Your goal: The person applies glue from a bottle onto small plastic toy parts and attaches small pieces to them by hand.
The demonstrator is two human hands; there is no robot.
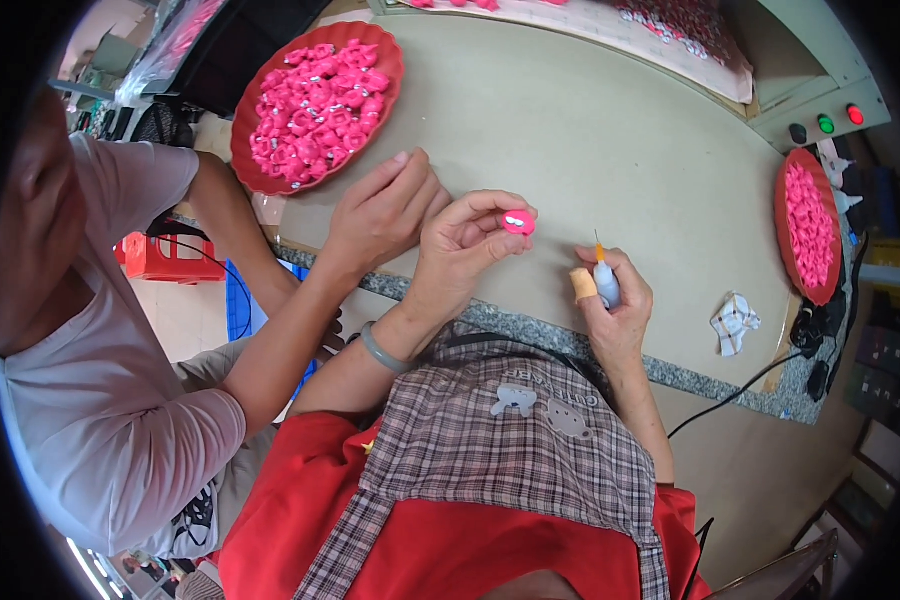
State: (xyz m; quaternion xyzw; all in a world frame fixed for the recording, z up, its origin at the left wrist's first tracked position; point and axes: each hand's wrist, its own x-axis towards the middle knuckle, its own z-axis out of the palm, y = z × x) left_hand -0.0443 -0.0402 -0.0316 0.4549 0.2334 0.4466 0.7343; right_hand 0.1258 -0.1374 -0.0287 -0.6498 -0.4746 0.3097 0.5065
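A small pink moulded piece with white spots is pinched between the thumb and fingers of my left hand, a little above the table. In my right hand is a small glue bottle, pale and translucent, with an orange neck and a thin needle tip pointing up. A tan cover wraps one of that hand's fingertips. The needle stands apart from the pink piece, to its right.
At upper left, a red scalloped tray holds many pink pieces; another red tray stands far right. A co-worker's hand rests beside my left hand. A checked cloth lies at right, near a black cable.
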